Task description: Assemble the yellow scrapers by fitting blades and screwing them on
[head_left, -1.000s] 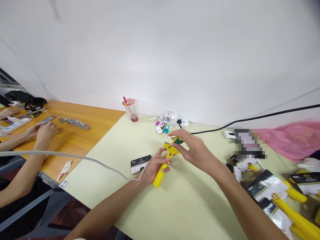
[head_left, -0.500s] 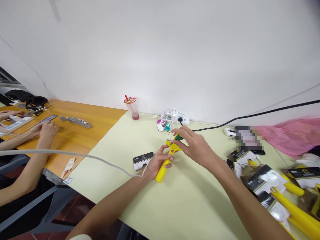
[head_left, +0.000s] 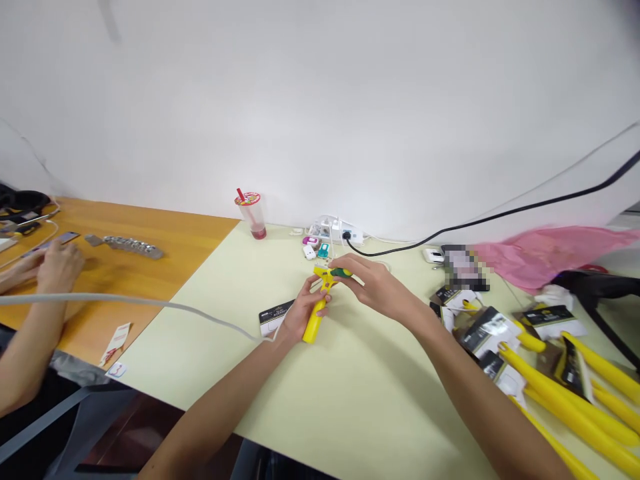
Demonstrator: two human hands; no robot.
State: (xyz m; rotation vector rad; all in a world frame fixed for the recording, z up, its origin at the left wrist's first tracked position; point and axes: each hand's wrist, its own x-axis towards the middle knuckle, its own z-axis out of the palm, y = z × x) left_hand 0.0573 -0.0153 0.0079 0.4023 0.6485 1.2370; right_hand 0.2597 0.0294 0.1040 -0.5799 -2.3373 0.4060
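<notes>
My left hand [head_left: 302, 312] is wrapped round the handle of a yellow scraper-like tool [head_left: 313, 323], held tilted above the pale green table [head_left: 320, 393]. At the tool's head, my right hand [head_left: 367, 283] grips a screwdriver with a green and yellow handle [head_left: 342, 273]. The screwdriver points left, its tip by the tool's head; whether it touches a screw is too small to tell. A black and white card package [head_left: 273, 319] lies just left of my left hand, partly behind it.
A cup with a red straw [head_left: 254, 215] stands near the wall beside a power strip [head_left: 335, 231]. Several packages [head_left: 490, 331] and yellow handles [head_left: 565, 400] lie at right, near a pink bag [head_left: 540, 257]. At left, another person's hand [head_left: 60, 265] is over the orange table [head_left: 165, 267].
The view has shifted to the right, so things appear further left. The screwdriver now lies more level across the tool's head, its handle more exposed in my right hand.
</notes>
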